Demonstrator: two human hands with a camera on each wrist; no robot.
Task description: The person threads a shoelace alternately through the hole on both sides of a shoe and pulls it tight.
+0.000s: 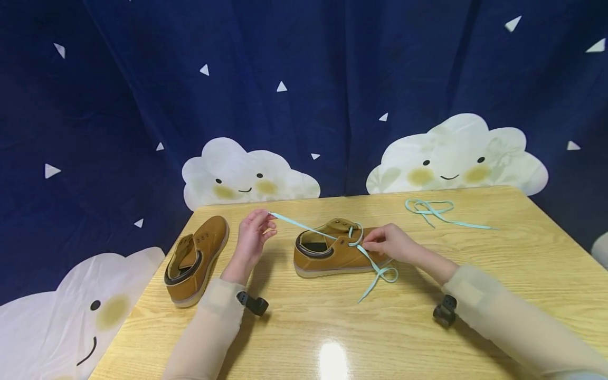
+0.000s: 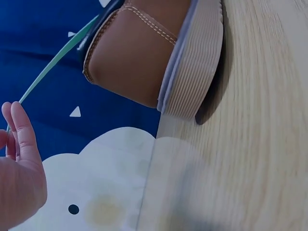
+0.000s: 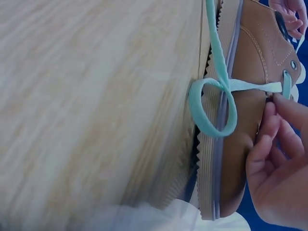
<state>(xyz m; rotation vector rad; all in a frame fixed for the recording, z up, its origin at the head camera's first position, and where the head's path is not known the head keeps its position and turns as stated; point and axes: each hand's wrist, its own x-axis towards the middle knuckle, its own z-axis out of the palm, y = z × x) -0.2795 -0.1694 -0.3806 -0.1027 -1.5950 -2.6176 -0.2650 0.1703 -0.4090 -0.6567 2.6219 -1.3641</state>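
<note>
A brown lace-up shoe (image 1: 328, 262) lies on the table, its toe to the right. A mint-green shoelace (image 1: 304, 226) runs through its front eyelets. My left hand (image 1: 254, 232), left of the shoe, pinches one end of this lace and stretches it taut up from the eyelets. My right hand (image 1: 391, 243) is at the front of the lacing, thumb and curled fingers (image 3: 269, 127) gripping the shoe's upper beside the lace. The lace's other end (image 3: 211, 130) hangs in a loop over the near side of the sole.
A second brown shoe (image 1: 199, 258) without a lace stands at the table's left side. Another mint-green shoelace (image 1: 429, 207) lies loosely looped at the back right. Behind the wooden table (image 1: 404, 332) hangs a dark blue curtain (image 1: 309, 116) with white clouds.
</note>
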